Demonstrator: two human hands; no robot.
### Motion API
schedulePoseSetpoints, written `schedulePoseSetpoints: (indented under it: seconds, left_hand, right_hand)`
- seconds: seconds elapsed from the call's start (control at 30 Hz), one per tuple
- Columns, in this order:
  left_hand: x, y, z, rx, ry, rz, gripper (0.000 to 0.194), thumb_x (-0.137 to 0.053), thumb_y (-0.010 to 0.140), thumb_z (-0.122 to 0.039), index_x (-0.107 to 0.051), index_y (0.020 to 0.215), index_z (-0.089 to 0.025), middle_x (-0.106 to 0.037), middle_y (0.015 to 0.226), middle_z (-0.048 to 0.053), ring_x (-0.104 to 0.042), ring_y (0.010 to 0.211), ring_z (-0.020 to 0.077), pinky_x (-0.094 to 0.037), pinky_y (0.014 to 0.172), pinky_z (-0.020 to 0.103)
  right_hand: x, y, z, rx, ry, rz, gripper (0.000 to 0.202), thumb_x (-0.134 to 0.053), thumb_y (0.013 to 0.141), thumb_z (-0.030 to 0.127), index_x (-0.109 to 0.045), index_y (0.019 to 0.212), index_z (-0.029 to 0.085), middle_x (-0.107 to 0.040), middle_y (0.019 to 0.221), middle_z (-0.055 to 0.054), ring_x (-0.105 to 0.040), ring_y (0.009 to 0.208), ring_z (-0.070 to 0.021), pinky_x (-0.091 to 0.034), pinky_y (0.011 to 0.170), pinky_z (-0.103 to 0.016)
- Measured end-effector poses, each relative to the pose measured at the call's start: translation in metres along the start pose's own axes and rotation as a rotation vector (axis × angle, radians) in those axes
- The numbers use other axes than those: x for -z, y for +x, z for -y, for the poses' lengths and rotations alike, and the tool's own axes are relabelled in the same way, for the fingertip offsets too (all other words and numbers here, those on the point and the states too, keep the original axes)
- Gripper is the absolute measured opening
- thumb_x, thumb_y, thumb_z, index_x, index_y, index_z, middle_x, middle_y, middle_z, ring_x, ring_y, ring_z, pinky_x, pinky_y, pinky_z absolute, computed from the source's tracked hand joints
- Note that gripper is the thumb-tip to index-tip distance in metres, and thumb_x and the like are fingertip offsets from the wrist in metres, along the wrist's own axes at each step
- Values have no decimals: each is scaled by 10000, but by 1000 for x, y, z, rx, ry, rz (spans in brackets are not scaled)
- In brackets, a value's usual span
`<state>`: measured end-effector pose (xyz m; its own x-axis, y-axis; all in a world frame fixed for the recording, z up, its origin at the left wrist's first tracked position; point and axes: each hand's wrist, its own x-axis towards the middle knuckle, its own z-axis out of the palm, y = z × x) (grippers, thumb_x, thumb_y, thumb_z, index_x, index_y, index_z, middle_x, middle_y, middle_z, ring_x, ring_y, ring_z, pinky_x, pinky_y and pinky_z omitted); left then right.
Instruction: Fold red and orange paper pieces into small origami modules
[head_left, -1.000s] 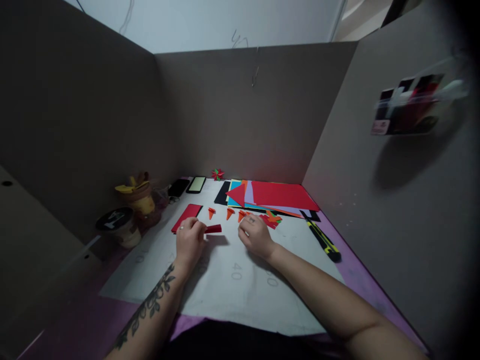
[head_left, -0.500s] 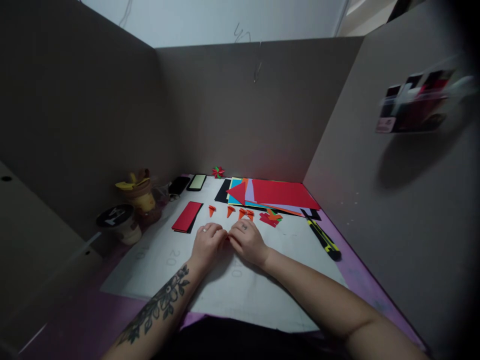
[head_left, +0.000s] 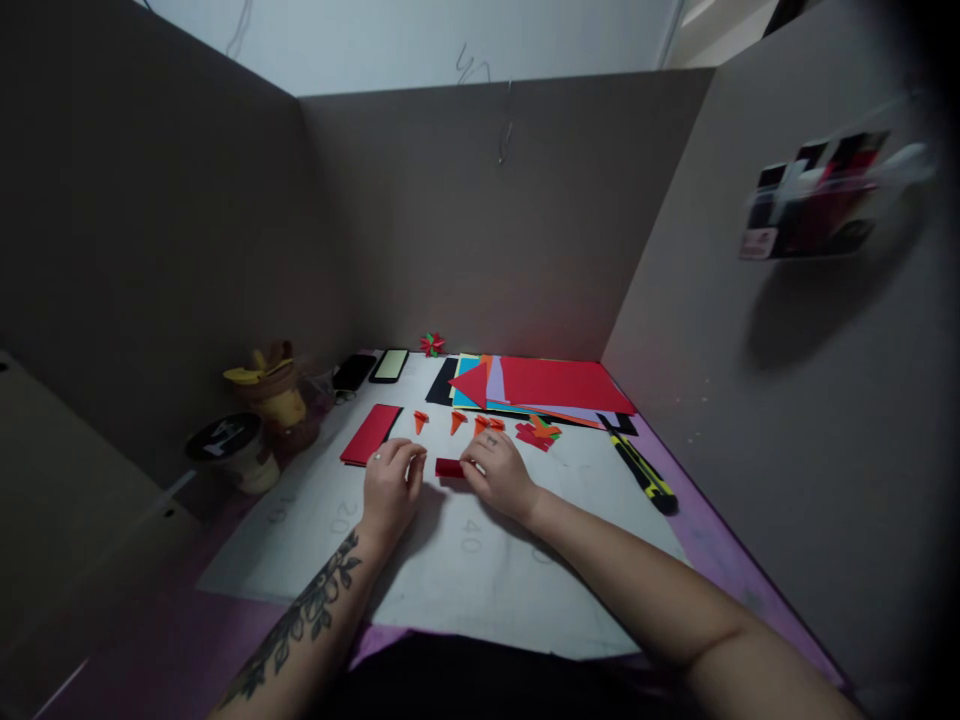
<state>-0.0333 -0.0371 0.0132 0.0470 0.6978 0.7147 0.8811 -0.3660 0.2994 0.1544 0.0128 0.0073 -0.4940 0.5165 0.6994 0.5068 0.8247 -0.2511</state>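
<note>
A small folded strip of red paper (head_left: 449, 468) lies across the middle of the white sheet. My right hand (head_left: 500, 475) pinches its right end between thumb and fingers, which hide that end. To the left of the strip is my left hand (head_left: 391, 488), apart from it, with bent fingers and nothing visible in them. Several small folded orange paper pieces (head_left: 457, 423) stand in a row just beyond my hands. Close to my left hand is a stack of red paper rectangles (head_left: 370, 434), with black showing underneath.
Coloured paper sheets (head_left: 559, 385) are piled at the back right, near red and green paper pieces (head_left: 537, 434). A yellow-black utility knife (head_left: 643, 474) lies at right. Phones (head_left: 389, 366), a paper star (head_left: 432, 344) and a lidded cup (head_left: 234, 452) stand toward the left. Grey panels (head_left: 495, 220) enclose the table.
My left hand has let go of the red paper and moved left. The folded strip now shows between my hands, its right end still in my right hand. The view has shifted slightly.
</note>
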Motion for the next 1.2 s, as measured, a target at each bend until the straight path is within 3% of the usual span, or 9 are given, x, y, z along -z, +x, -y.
schedulePoseSetpoints:
  seconds: [0.3,0.53,0.7,0.87,0.97,1.07,1.2]
  left_hand:
    - [-3,-2,-11,-121,16,184,183,-480,858,-189,-643,777,-183,-601,814,63,-528,790,190,-394,739,330]
    - [4,-1,-11,-81,2,168,171,-496,833,-182,-639,740,-182,-588,772,56,-523,766,188,-384,721,326]
    - [6,2,1,89,-160,52,158,-506,827,-207,-637,744,-180,-592,778,45,-541,776,177,-405,731,305]
    - [-1,6,13,563,-566,-83,174,-551,788,-328,-611,750,-170,-596,711,16,-544,681,147,-417,638,249]
    - [-7,6,14,752,-799,-54,217,-576,752,-373,-591,806,-162,-576,661,-8,-517,592,118,-394,556,216]
    - [-13,4,14,808,-843,11,251,-581,739,-363,-564,902,-173,-560,640,-28,-501,539,108,-367,500,201]
    - [-16,0,20,604,-526,187,153,-525,771,-276,-582,880,-184,-612,730,13,-560,646,149,-434,604,258]
  right_hand:
    - [-2,1,12,36,-32,121,93,-507,854,189,-594,823,179,-606,840,-59,-473,860,-205,-342,825,-358]
    - [-1,5,14,85,-56,122,114,-497,855,208,-583,788,175,-602,804,-64,-478,827,-205,-343,778,-350]
    - [9,14,7,-23,119,18,120,-491,826,159,-570,741,187,-598,753,-40,-507,780,-186,-371,757,-330]
    - [14,19,-4,-197,271,-155,135,-467,833,166,-569,751,203,-603,763,-34,-540,787,-185,-414,756,-320]
    - [8,13,-3,-203,302,-117,121,-473,832,167,-583,862,204,-623,838,-46,-555,820,-191,-431,774,-329]
    - [1,8,-2,-193,294,-36,214,-471,805,141,-562,991,196,-620,935,-64,-561,834,-191,-447,777,-331]
    - [6,12,-20,-302,169,-10,217,-433,814,132,-574,970,183,-628,958,-75,-562,891,-196,-445,788,-320]
